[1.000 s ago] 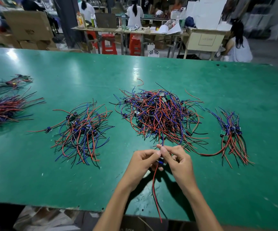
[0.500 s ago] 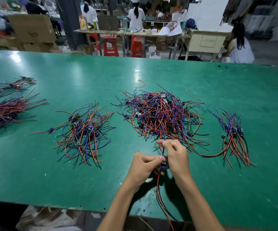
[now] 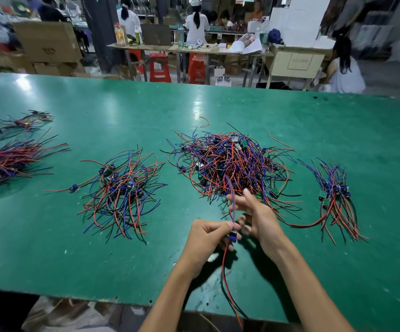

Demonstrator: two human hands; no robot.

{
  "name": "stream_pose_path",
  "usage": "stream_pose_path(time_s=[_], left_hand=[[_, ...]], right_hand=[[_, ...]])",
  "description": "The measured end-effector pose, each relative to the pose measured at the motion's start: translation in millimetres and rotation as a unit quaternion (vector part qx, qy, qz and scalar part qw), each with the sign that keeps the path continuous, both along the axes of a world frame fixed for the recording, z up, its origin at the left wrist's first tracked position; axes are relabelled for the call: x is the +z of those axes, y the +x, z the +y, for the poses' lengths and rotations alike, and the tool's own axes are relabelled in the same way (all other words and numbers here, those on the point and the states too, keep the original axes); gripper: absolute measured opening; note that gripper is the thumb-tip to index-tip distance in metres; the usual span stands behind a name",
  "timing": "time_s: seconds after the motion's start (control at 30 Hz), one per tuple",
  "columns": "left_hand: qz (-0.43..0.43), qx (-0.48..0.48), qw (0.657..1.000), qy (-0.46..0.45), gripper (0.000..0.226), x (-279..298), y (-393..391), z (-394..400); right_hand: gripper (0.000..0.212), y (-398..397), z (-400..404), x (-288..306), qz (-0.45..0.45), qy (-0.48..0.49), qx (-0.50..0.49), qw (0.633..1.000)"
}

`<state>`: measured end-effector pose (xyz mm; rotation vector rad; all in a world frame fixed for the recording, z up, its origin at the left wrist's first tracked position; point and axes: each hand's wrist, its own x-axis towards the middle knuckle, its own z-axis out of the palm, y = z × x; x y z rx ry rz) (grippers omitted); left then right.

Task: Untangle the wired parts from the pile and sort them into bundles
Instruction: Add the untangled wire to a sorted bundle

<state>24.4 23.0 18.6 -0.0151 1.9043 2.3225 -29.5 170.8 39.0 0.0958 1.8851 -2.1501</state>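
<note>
While the left hand [image 3: 206, 238] pinches the small blue part [image 3: 233, 236] tight, its blue wire [image 3: 232, 200] goes up past the right hand [image 3: 256, 216], whose fingers [image 3: 236, 201] are spread open. Slide them slowly up the wire, toward the big pile [image 3: 230, 164] just beyond the fingertips, so nothing snags.

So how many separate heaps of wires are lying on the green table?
5: big pile center, smaller pile left of it, bundle right, two far left, possibly cropped.
</note>
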Motion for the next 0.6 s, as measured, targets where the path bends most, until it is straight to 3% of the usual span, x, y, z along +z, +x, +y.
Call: stream_pose_path(time_s=[0.1, 0.37, 0.6], left_hand=[[-0.004, -0.009, 0.999, 0.036, 0.022, 0.3, -2.7, -0.7], [0.008, -0.033, 0.999, 0.012, 0.02, 1.3, 1.8, -0.8], [0.047, 0.015, 0.996, -0.071, 0.017, -4.6, 1.6, 1.7]], right_hand=[[0.02, 13.3, 8.6, -9.1, 0.083, 0.082, 0.056, 0.992], [0.011, 17.4, 23.4, -19.3, 0.129, 0.01, -0.165, 0.978], [0.009, 16.0, 26.3, -25.3, 0.136, -0.026, -0.211, 0.968]])
